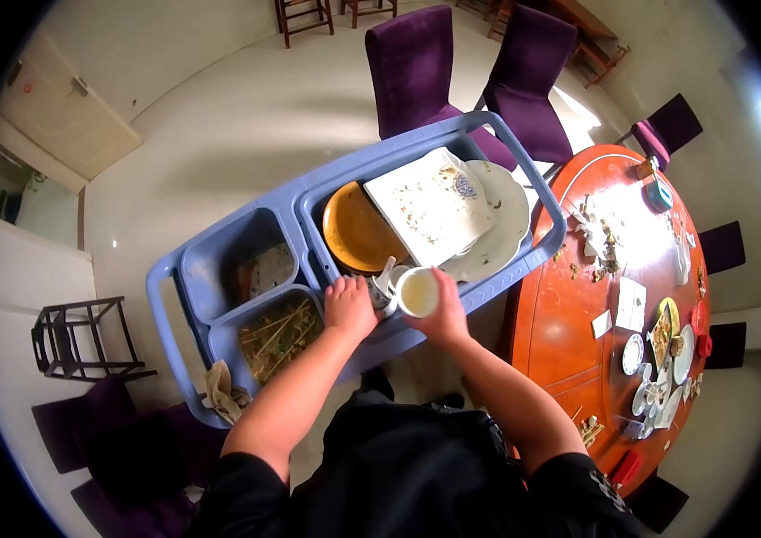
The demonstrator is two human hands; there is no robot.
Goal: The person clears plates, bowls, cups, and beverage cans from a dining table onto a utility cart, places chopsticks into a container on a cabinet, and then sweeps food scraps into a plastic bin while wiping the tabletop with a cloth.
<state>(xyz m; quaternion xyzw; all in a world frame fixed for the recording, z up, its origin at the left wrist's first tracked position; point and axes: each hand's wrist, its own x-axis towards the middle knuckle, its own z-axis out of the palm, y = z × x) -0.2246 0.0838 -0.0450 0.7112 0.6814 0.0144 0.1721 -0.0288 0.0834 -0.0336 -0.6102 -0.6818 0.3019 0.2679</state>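
Note:
My right hand (445, 314) is wrapped round a white cup (418, 292) with pale yellowish liquid in it. Close beside it, my left hand (350, 308) grips a small white bowl (384, 305), partly hidden by the fingers, with a white spoon (386, 274) standing up from it. Both hands are over the near edge of a blue divided tub (309, 260). In its large compartment lie an orange-yellow bowl (358, 235), a square white plate (425, 211) with food scraps, and a scalloped white plate (508, 211) partly under the square one.
The tub's smaller compartments hold food waste with chopsticks (275, 339) and other scraps (264, 271). A cloth (224, 393) hangs on its left corner. At right stands a round red table (551, 314) with used dishes and tissues. Purple chairs (412, 67) and a wooden high chair (89, 336) surround me.

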